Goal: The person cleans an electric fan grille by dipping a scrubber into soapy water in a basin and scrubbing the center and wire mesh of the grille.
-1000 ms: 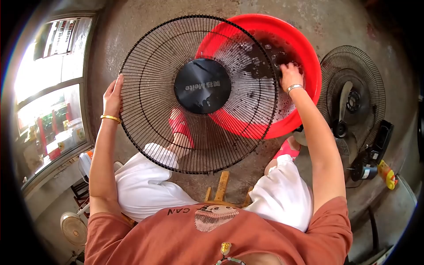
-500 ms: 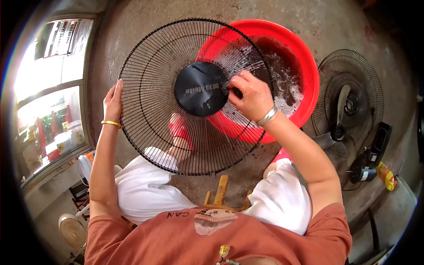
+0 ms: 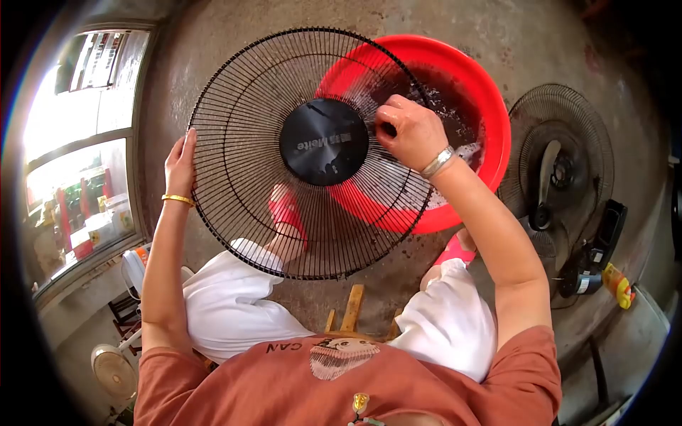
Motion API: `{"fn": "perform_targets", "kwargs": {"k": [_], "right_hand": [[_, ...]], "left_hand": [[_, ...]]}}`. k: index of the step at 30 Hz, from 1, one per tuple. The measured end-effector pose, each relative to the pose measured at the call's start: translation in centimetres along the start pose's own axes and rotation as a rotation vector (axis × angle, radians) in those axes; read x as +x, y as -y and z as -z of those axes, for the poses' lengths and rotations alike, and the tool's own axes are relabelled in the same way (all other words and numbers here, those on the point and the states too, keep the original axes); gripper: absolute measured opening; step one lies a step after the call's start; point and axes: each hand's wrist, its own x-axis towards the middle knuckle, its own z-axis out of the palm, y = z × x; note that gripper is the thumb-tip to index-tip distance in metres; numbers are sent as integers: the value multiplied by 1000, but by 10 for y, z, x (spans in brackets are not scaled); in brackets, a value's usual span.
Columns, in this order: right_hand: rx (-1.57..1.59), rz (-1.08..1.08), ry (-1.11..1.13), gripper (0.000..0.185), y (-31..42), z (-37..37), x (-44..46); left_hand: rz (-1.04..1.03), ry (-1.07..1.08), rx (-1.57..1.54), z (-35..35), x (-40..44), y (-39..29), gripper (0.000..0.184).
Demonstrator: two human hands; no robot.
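The fingers (image 3: pixel 388 113) of the right hand (image 3: pixel 418 135) curl narrowly at the black fan grille (image 3: pixel 249 142), its centre cap (image 3: pixel 325 142) just to their left; if they pinch something, I cannot tell. The left hand (image 3: pixel 181 162), farther from the cap, holds the rim (image 3: pixel 312 277). From above, the grille partly covers the red basin (image 3: pixel 495 135).

Place: plain utility room (home or shop, unclear) | concrete floor (image 3: pixel 177 71) | window (image 3: pixel 82 149) | red basin (image 3: pixel 500 135) | wooden stool (image 3: pixel 353 307)
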Motion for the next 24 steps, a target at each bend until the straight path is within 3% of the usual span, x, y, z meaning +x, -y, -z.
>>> {"fn": "perform_targets", "kwargs": {"k": [3,5,8,11,13,15,17,19,21,24], "right_hand": [[-408,-145,131,2,-27,18,7],[-233,-186,45,6,-25,30,12],[125,24,-100,10,4,13,23],[61,-5,47,6,2,-3,25],[-125,48,-56,4,-15,-8,25],[-360,-98,-4,6,-37,4,35],[-164,-119,-59,8,-29,15,29],[101,-2,-131,6,6,17,27],[22,27,26,7,20,3,20],[42,-8,49,6,14,-5,21]], "left_hand": [[10,-7,8,-2,-4,-4,52],[-9,-25,36,-3,-2,-7,53],[-22,-19,45,-2,-6,-4,55],[-6,13,0,-2,-4,-5,56],[-29,9,-24,0,3,4,56],[-35,-3,-7,1,6,6,56],[-21,-19,58,3,7,5,56],[-19,8,38,2,-1,3,56],[-9,16,17,-2,-7,-8,56],[-31,22,6,0,-2,-4,54]]}}
